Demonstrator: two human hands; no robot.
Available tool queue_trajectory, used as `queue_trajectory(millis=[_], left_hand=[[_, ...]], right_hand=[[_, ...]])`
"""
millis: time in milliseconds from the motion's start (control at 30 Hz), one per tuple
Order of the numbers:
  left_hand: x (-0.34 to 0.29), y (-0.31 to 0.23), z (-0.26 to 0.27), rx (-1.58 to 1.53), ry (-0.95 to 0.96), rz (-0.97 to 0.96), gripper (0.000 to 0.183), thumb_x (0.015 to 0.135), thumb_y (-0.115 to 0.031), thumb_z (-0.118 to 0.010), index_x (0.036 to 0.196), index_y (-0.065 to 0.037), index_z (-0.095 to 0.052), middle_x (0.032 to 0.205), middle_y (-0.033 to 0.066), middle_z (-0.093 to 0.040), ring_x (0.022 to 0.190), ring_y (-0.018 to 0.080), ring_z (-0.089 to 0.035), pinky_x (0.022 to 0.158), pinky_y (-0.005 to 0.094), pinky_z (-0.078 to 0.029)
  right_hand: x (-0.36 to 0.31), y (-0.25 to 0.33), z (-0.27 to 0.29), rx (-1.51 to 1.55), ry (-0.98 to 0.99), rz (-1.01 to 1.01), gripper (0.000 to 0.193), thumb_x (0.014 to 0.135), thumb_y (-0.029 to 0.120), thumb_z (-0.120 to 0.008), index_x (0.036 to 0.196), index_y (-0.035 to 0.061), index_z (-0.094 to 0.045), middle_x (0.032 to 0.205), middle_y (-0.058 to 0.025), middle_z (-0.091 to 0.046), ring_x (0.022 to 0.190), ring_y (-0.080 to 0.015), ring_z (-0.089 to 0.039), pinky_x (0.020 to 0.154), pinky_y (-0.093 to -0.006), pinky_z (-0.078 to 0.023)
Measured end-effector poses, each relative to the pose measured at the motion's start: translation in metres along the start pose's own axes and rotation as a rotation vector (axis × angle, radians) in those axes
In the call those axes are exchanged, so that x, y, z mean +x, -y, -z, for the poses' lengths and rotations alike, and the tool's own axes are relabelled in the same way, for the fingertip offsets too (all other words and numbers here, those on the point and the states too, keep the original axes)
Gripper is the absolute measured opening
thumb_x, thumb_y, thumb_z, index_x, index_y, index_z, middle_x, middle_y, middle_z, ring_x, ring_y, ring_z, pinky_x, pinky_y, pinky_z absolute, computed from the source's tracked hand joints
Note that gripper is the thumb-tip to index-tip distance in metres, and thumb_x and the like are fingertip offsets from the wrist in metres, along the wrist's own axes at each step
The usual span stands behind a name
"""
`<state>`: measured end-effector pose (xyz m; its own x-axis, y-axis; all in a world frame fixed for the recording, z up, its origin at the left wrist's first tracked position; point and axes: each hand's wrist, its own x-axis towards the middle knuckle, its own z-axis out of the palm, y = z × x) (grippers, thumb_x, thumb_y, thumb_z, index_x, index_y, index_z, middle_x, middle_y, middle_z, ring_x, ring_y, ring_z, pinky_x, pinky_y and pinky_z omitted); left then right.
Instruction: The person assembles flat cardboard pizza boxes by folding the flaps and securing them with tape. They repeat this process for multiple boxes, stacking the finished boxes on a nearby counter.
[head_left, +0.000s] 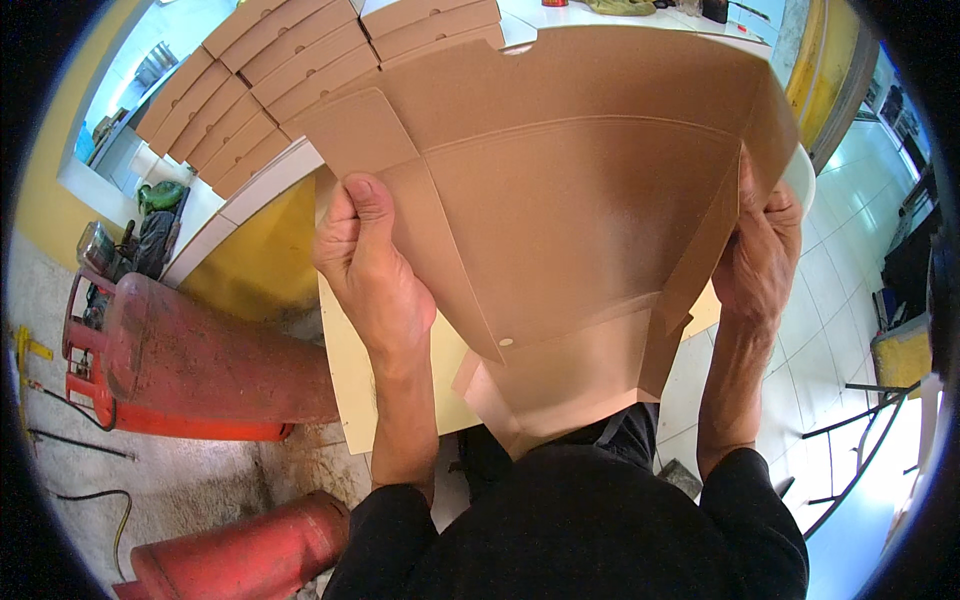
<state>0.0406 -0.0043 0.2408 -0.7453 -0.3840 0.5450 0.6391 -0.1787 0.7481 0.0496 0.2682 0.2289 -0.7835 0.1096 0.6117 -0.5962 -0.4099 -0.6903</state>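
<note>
A brown cardboard box [570, 220], partly folded, is held up in front of my chest with its inner side toward me. My left hand [375, 270] grips its left side flap, thumb on the inner face and fingers curled behind the edge. On the opposite side, my right hand [757, 250] is closed on the right side panel, which stands bent up along its crease. Part of that hand is hidden by the cardboard. The far flap has a small notch in its edge. Near my body, the lower flaps are bent at angles.
Folded brown boxes [300, 75] are stacked on a white-tiled counter [240, 205] at the far left. Red gas cylinders [215, 350] stand and lie on the left, with a hose nearby. A pale yellow board [350, 390] is beneath the box. A dark metal frame [860, 450] is at right.
</note>
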Motion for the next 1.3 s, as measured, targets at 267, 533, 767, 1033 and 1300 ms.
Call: queue_trajectory(millis=[267, 533, 767, 1033, 1300], left_hand=[[-0.049, 0.027, 0.006, -0.011, 0.008, 0.107, 0.035, 0.108, -0.025, -0.059, 0.078, -0.009, -0.048, 0.078, -0.0081, -0.038, 0.075, 0.0053, -0.031, 0.068, 0.0236, -0.029], [-0.038, 0.043, 0.027, -0.058, 0.038, 0.171, 0.027, 0.108, -0.024, -0.057, 0.096, -0.002, -0.064, 0.097, 0.0042, -0.068, 0.097, 0.0127, -0.062, 0.094, 0.0314, -0.049], [-0.049, 0.056, 0.05, 0.062, -0.033, 0.21, 0.026, 0.108, -0.023, -0.057, 0.109, 0.001, -0.066, 0.103, 0.005, -0.07, 0.098, 0.0123, -0.063, 0.095, 0.0296, -0.048], [-0.039, 0.037, 0.064, 0.202, 0.4, 0.485, 0.018, 0.1, -0.013, -0.07, 0.103, 0.004, -0.071, 0.091, -0.0004, -0.069, 0.084, 0.0067, -0.057, 0.08, 0.0233, -0.047], [-0.016, 0.054, 0.075, 0.303, 0.336, 0.446, 0.015, 0.096, -0.014, -0.076, 0.09, -0.001, -0.072, 0.075, -0.0063, -0.06, 0.063, 0.0036, -0.041, 0.057, 0.0245, -0.032]], right_hand=[[0.008, -0.008, 0.004, -0.171, -0.192, 0.021, 0.025, 0.106, 0.017, -0.059, 0.117, -0.0024, -0.071, 0.106, -0.0051, -0.074, 0.093, -0.0086, -0.067, 0.085, -0.0234, -0.054], [-0.008, -0.054, 0.004, -0.178, -0.248, -0.185, 0.022, 0.104, 0.017, -0.064, 0.113, -0.0011, -0.072, 0.1, -0.0016, -0.073, 0.089, -0.0073, -0.063, 0.082, -0.0242, -0.051], [-0.009, -0.046, 0.024, -0.34, 0.195, -0.466, 0.022, 0.104, 0.016, -0.062, 0.112, -0.0026, -0.071, 0.096, -0.0012, -0.071, 0.086, -0.0072, -0.063, 0.078, -0.0272, -0.053], [-0.001, -0.039, 0.037, -0.521, 0.118, -0.338, 0.024, 0.101, 0.018, -0.067, 0.112, -0.0018, -0.074, 0.092, -0.005, -0.075, 0.084, -0.0128, -0.069, 0.076, -0.0329, -0.058], [-0.006, -0.046, 0.047, -0.744, 0.358, -0.401, 0.019, 0.097, 0.013, -0.07, 0.108, -0.0019, -0.073, 0.089, -0.003, -0.074, 0.083, -0.0106, -0.065, 0.077, -0.0315, -0.054]])
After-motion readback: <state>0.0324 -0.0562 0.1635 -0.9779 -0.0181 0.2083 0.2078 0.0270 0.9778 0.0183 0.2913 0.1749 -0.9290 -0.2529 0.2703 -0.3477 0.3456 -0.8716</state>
